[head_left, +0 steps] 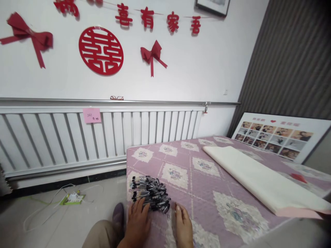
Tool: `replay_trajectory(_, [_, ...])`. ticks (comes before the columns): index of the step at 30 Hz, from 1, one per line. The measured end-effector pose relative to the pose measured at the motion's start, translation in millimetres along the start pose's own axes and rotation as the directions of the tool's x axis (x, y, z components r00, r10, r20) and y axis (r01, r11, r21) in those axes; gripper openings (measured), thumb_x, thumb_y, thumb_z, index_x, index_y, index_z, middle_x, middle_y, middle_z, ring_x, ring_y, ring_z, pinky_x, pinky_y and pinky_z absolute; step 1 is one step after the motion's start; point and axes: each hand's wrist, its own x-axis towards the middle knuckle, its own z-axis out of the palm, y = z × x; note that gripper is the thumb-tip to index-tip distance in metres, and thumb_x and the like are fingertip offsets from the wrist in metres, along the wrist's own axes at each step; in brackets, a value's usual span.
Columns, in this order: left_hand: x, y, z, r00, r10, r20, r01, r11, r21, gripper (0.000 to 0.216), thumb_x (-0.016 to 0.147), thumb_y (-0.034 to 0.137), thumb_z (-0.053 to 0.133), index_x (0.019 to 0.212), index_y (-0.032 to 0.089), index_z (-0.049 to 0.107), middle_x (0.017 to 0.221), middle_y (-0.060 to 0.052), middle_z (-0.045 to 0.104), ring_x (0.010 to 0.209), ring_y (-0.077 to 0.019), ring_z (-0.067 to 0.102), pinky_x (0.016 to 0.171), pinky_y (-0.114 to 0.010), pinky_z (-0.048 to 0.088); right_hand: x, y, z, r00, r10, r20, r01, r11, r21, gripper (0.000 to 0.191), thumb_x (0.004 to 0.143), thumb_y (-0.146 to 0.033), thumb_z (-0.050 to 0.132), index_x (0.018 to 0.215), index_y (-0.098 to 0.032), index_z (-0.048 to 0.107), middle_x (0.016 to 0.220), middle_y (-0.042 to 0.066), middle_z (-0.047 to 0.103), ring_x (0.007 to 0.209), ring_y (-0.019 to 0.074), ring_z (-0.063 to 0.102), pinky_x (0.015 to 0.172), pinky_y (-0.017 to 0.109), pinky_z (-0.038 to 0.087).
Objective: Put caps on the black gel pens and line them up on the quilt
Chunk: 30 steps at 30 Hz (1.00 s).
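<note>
A heap of several black pens point(149, 193) lies near the left front corner of a bed with a pink quilted cover point(204, 193). My left hand point(138, 222) rests flat on the cover, fingers stretched out and touching the near edge of the pen heap. My right hand point(184, 225) lies on the cover just right of the heap, fingers extended and loosely together, holding nothing. A small pen part point(168, 217) lies between the two hands.
A long roll of cream and pink paper point(261, 182) lies across the bed's right side. A framed photo collage point(279, 136) leans at the far right. A white radiator point(98, 132) lines the wall. Cables and a green card point(72, 198) lie on the floor. My knee point(103, 236) is at the bottom.
</note>
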Motion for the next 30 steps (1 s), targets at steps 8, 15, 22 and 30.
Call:
replay_trajectory(8, [5.5, -13.0, 26.4, 0.994, 0.074, -0.078, -0.073, 0.997, 0.010, 0.048, 0.075, 0.022, 0.053, 0.121, 0.031, 0.058, 0.139, -0.004, 0.047, 0.129, -0.0261, 0.037, 0.107, -0.045, 0.022, 3.0, 1.4, -1.5, 0.999, 0.035, 0.036, -0.036, 0.999, 0.033, 0.053, 0.073, -0.061, 0.051, 0.094, -0.016, 0.068, 0.101, 0.011, 0.071, 0.100, 0.0278, 0.062, 0.094, 0.038, 0.046])
replay_trajectory(15, [7.1, -14.8, 37.7, 0.966, 0.090, -0.241, -0.068, 0.993, 0.097, 0.050, 0.064, 0.014, 0.056, 0.110, 0.033, 0.065, 0.130, -0.002, 0.056, 0.121, -0.0277, 0.046, 0.103, -0.045, 0.029, 6.5, 12.8, -1.7, 0.999, 0.015, 0.045, -0.016, 1.000, 0.019, 0.051, 0.072, -0.062, 0.054, 0.091, -0.018, 0.071, 0.099, 0.009, 0.072, 0.098, 0.0270, 0.064, 0.090, 0.035, 0.048])
replay_trajectory(22, [7.4, -16.2, 41.0, 0.963, 0.155, -0.221, -0.130, 0.983, 0.128, 0.059, 0.057, 0.009, 0.055, 0.108, 0.036, 0.065, 0.128, 0.000, 0.058, 0.120, -0.0276, 0.048, 0.101, -0.044, 0.033, 1.8, 8.2, -2.6, 1.000, -0.005, 0.014, 0.005, 1.000, -0.001, 0.049, 0.072, -0.061, 0.054, 0.087, -0.018, 0.071, 0.094, 0.009, 0.073, 0.092, 0.0263, 0.066, 0.085, 0.034, 0.051])
replay_trajectory(30, [10.3, -20.8, 44.4, 0.949, 0.181, -0.259, -0.192, 0.981, -0.018, 0.051, 0.064, 0.014, 0.057, 0.111, 0.031, 0.063, 0.129, -0.003, 0.057, 0.119, -0.0279, 0.049, 0.099, -0.044, 0.037, -3.1, -10.9, -5.1, 0.999, 0.041, -0.031, -0.041, 0.999, 0.020, 0.050, 0.073, -0.063, 0.052, 0.083, -0.018, 0.069, 0.089, 0.009, 0.072, 0.088, 0.0252, 0.064, 0.084, 0.033, 0.049])
